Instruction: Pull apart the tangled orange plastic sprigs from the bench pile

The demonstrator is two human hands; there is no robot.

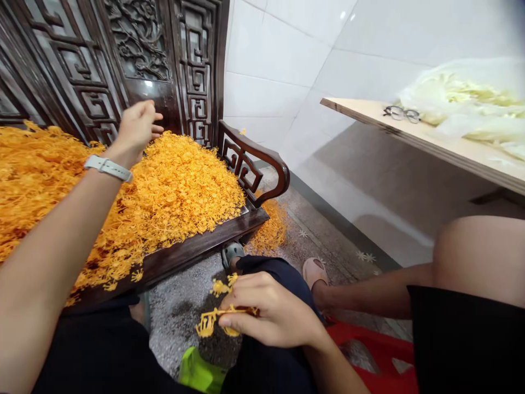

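Sprue (206, 324) of yellow-orange, plastic-looking stuff sits in the right hand (266, 309), at the near middle of the scene over the floor (174, 298). This hand is closed on it: thumb on the near side, fingers bent over the far side, a thin bar between them, with small clawed clusters sticking out to the left. The fingers hide the rest of it.

The left hand (138, 128) is at the far side, above the heap (184, 186) and before the carved back of the bench (176, 257). Its fingers are loosely bent; whether they hold anything I cannot tell, nor whether they touch the heap.

The heap, of what look like similar pieces, spreads over the bench seat on the left, some clusters hanging over its near edge. More orange strands (270, 224) lie on the floor beyond the bench's right end.

The sprue should be very light, and stiff along the bar yet springy at its thin prongs. It looks dry, probably smooth but not hard to hold. The narrow joints seem the weak points, likely to bend or snap under a twist. The bar is the best hold, pinched between thumb and forefinger; grasping by the prongs could tangle neighbouring pieces.
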